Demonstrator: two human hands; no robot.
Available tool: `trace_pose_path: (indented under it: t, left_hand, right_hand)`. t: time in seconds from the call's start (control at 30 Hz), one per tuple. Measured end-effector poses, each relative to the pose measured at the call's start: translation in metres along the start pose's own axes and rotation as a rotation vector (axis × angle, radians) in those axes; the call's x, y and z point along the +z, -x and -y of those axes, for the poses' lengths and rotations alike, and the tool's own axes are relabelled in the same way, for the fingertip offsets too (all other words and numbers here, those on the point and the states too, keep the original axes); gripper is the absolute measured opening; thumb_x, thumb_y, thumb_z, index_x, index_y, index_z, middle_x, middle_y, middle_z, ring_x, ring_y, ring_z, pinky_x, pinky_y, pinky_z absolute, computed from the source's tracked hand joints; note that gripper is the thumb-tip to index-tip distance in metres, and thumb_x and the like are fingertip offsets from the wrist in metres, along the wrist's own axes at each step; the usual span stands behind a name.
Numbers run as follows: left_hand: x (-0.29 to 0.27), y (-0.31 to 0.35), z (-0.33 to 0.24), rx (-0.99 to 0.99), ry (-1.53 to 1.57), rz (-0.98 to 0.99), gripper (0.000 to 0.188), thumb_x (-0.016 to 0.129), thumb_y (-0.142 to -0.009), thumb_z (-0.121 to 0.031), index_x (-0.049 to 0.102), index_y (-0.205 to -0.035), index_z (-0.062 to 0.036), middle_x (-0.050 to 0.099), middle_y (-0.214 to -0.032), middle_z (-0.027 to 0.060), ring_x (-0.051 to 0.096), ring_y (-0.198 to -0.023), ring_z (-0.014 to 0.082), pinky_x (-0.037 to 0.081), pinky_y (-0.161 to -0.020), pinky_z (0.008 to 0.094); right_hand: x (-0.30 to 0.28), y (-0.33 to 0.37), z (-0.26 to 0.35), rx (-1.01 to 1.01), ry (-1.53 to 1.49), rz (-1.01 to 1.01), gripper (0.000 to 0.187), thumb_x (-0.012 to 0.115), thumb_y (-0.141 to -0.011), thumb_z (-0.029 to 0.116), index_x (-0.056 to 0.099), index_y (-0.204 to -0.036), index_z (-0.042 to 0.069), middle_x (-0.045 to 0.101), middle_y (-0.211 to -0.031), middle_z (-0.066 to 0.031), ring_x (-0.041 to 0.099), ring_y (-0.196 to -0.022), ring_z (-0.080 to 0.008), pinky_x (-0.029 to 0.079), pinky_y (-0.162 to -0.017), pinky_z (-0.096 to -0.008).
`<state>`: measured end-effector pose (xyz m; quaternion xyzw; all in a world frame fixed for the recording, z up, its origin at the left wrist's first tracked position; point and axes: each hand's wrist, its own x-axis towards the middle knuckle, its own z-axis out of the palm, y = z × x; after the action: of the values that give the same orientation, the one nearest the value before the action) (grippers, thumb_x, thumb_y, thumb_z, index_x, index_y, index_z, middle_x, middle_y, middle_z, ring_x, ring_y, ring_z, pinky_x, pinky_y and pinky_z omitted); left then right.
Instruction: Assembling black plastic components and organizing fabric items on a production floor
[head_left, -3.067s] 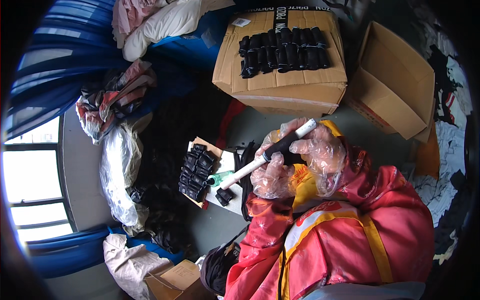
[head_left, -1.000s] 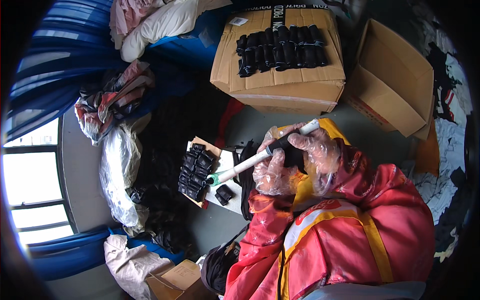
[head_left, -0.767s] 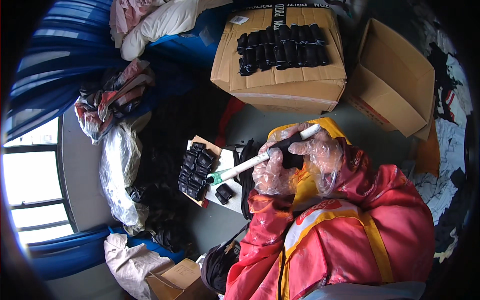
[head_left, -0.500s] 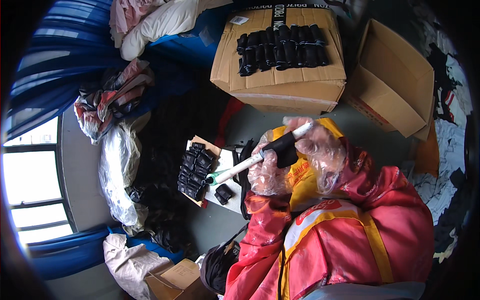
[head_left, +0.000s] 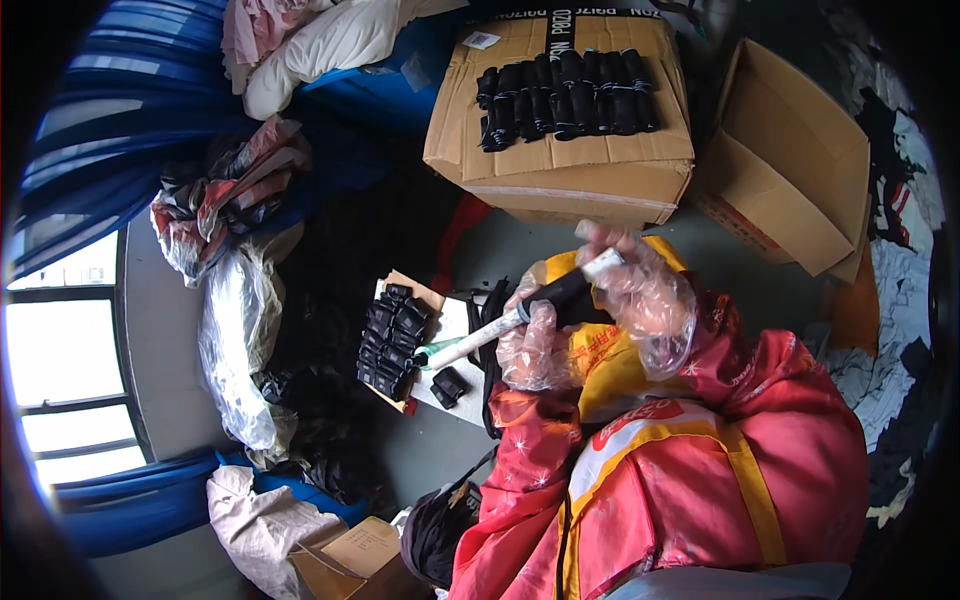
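Two hands: both in clear plastic gloves, both on one tube, above the lap.
Left hand (head_left: 535, 350): fingers curled tight round the tube's middle, where a black sleeve begins.
Right hand (head_left: 640, 290): closed on the tube's upper white end; fingertips pinch it.
Tube (head_left: 480, 338): white, long, tilted; its green tip points down-left toward the tray; the black sleeve (head_left: 562, 293) sits on it between the hands.
Tray (head_left: 428, 296): flat cardboard on the floor, just left of the hands; rows of black rolls (head_left: 392, 335) on it; a white sheet beside it with one loose roll (head_left: 448, 385).
Big box (head_left: 560, 180): closed, beyond the hands; more black rolls (head_left: 565, 95) in a row on top.
Open box (head_left: 790, 170): to the right, tipped on its side.
Clothing: red and yellow jacket (head_left: 720, 470); sleeves reach the gloves.
Left side: heaped cloth and plastic bags (head_left: 235, 330); a window (head_left: 60, 370) by the rim.
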<state>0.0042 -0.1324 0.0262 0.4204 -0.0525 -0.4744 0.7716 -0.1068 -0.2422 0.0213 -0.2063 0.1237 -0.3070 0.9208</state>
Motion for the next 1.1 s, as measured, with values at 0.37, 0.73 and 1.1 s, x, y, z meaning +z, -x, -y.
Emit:
trace_pose_path:
  t: [0.37,0.73,1.1]
  left_hand:
    - [0.01,0.002,0.007,-0.135,0.028,0.095,0.035,0.061,-0.082,-0.001,0.052,-0.114,-0.0073,0.058,-0.107,0.0085,0.057,-0.093,0.0182,0.049,-0.077,0.0299]
    - [0.005,-0.001,0.004,-0.026,-0.003,0.003,0.038,0.065,-0.078,-0.004,0.051,-0.113,-0.0074,0.059,-0.102,0.0053,0.059,-0.088,0.0167,0.05,-0.068,0.0254]
    - [0.003,-0.002,0.005,-0.136,0.045,0.032,0.035,0.064,-0.081,-0.002,0.053,-0.113,-0.0095,0.06,-0.099,0.0051,0.059,-0.084,0.0141,0.049,-0.064,0.0251]
  right_hand:
    - [0.013,0.003,0.002,0.035,0.153,-0.064,0.014,0.062,-0.086,0.007,0.06,-0.099,0.001,0.063,-0.1,-0.0133,0.06,-0.096,-0.0221,0.046,-0.09,-0.034]
    - [0.001,-0.004,-0.003,-0.084,0.289,-0.068,0.036,0.068,-0.083,0.015,0.057,-0.114,0.002,0.058,-0.107,-0.0078,0.052,-0.106,-0.0166,0.042,-0.093,-0.0325]
    - [0.004,0.006,0.0,0.028,0.265,-0.01,0.024,0.063,-0.082,0.001,0.059,-0.105,0.002,0.062,-0.103,-0.0105,0.058,-0.1,-0.0195,0.043,-0.094,-0.0322]
